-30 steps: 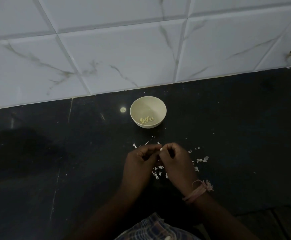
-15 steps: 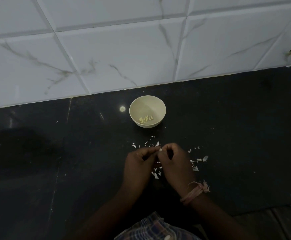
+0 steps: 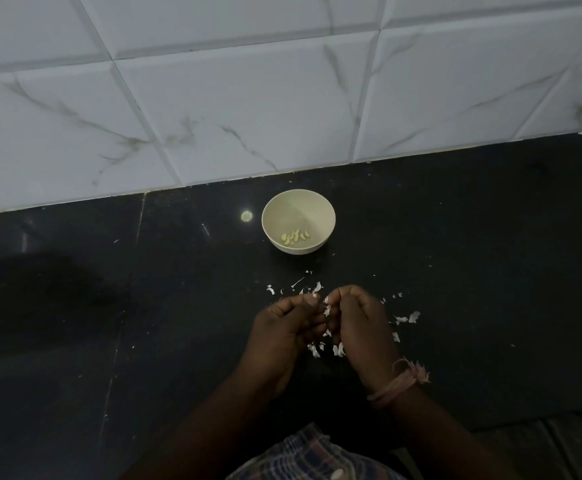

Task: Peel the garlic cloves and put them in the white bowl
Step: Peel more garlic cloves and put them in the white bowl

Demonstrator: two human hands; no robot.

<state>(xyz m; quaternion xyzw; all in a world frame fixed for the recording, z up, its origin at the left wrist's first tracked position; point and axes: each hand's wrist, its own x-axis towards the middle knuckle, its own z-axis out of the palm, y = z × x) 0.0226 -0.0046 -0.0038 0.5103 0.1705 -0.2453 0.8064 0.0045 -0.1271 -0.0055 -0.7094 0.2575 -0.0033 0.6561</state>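
Against the frame a second earlier, the two hands had drawn slightly apart at the fingertips, and a white flake of skin showed in the gap between them; the small round off-white bowl [image 3: 298,221] had not shifted on the black polished stone counter [image 3: 456,258].

The left hand [image 3: 284,329] and right hand [image 3: 360,323] were held close together just on the near side of the bowl, above the counter. Both had fingers curled inward, fingertips pinched at the point where they met. The garlic clove [image 3: 326,305] being peeled was pinched there, largely hidden; only pale fragments showed, and which hand bore the clove and which the skin could not be told.

Several peeled yellowish cloves [image 3: 296,237] lay in the bottom of the bowl, toward its near wall. Torn white papery skin scraps [image 3: 405,318] lay scattered on the counter around and beneath the hands, between them and the bowl and to its near right. A pinkish thread band [image 3: 398,384] circled the right wrist. A white marble-patterned tiled wall [image 3: 248,109] rose behind the bowl.

Assessment: the clove is judged small, light and firm, likely slick once bare. The skin is thin, brittle and tears in flakes. Hold is best taken across the clove's body with one hand's fingertips, lifting skin from an end with the other's nail.
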